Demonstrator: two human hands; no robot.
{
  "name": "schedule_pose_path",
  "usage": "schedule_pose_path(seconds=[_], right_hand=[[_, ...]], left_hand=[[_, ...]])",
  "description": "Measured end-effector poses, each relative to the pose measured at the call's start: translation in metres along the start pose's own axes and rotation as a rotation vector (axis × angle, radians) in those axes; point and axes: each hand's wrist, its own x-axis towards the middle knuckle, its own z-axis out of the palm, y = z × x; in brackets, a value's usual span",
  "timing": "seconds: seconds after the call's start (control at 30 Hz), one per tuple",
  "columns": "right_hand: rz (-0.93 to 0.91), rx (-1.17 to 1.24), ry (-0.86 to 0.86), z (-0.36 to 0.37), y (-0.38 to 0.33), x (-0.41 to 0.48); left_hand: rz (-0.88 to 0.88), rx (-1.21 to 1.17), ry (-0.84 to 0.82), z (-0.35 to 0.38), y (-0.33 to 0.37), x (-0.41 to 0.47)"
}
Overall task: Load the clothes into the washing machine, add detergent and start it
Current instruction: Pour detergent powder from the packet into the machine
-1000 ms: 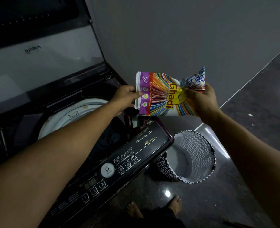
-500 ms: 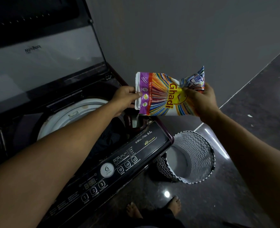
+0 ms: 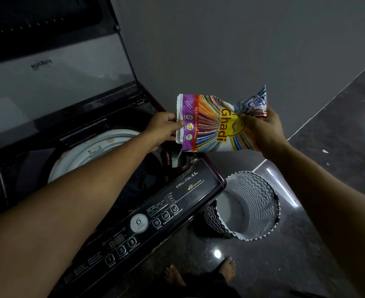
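Observation:
A colourful Ghadi detergent packet (image 3: 211, 123) hangs sideways over the right front corner of the top-load washing machine (image 3: 177, 190). My left hand (image 3: 163, 127) pinches its open left end. My right hand (image 3: 263, 130) grips the crumpled right end, held higher. White powder runs from the packet's lower left corner into the maroon detergent tray (image 3: 179, 161). Dark clothes (image 3: 143, 177) lie inside the white-rimmed drum (image 3: 87, 151), partly hidden by my left forearm. The lid (image 3: 55, 78) stands open at the back.
The control panel (image 3: 138, 224) with round buttons runs along the machine's front edge. A zigzag-patterned laundry basket (image 3: 252, 203) stands on the dark floor right of the machine. A grey wall rises behind. My bare feet (image 3: 198, 272) show at the bottom.
The packet and both hands stay almost where they were. A thin stream of white powder now shows falling from the packet's lower corner into the tray.

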Motion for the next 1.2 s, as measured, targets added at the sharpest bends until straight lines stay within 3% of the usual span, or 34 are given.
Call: schedule_pose_path(seconds=[1.2], right_hand=[[-0.012, 0.02, -0.032, -0.007, 0.007, 0.012]], left_hand=[[0.01, 0.018, 0.015, 0.005, 0.008, -0.003]])
